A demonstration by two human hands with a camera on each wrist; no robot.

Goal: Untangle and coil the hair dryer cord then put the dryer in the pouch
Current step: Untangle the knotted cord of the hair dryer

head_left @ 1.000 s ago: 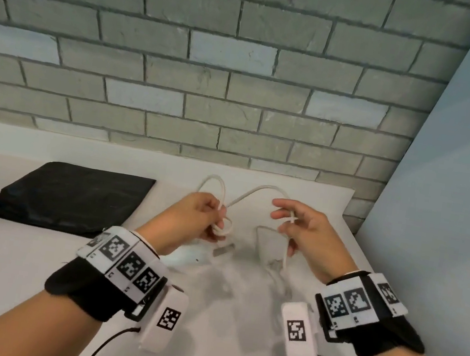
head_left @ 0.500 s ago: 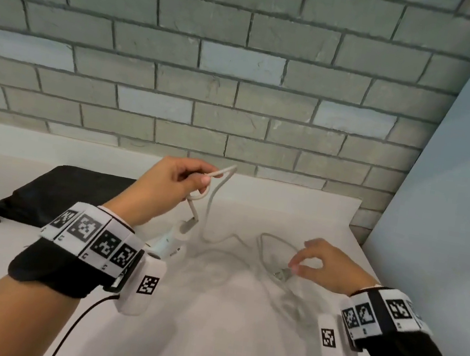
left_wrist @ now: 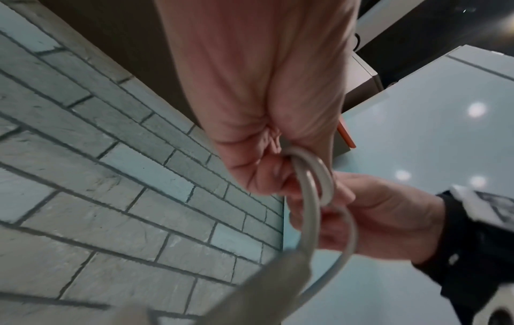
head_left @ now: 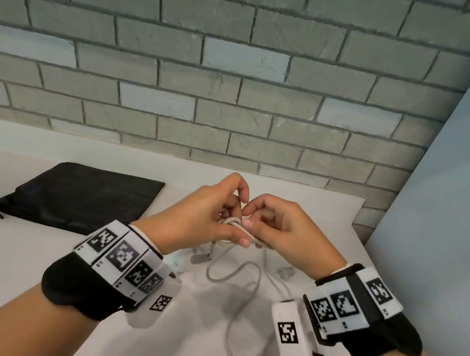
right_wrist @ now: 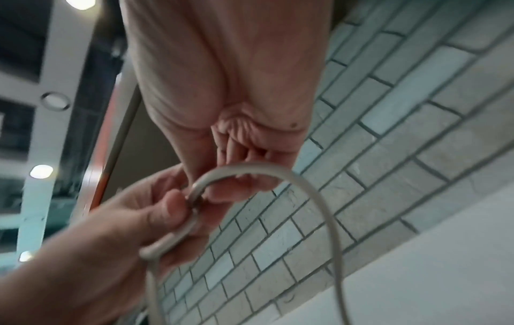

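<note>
A thin pale-grey rubber cord (head_left: 244, 298), gathered in small loops, is pinched between my left hand (head_left: 201, 218) and right hand (head_left: 283, 235) above the white tabletop (head_left: 16, 267); slack trails toward me. My wrist views show curled fingers (left_wrist: 281, 182) clamped round the loops (right_wrist: 192, 198), detail the head view hides. The dryer appears mostly hidden under my left wrist. The flat black fabric pouch (head_left: 78, 197) lies well left.
</note>
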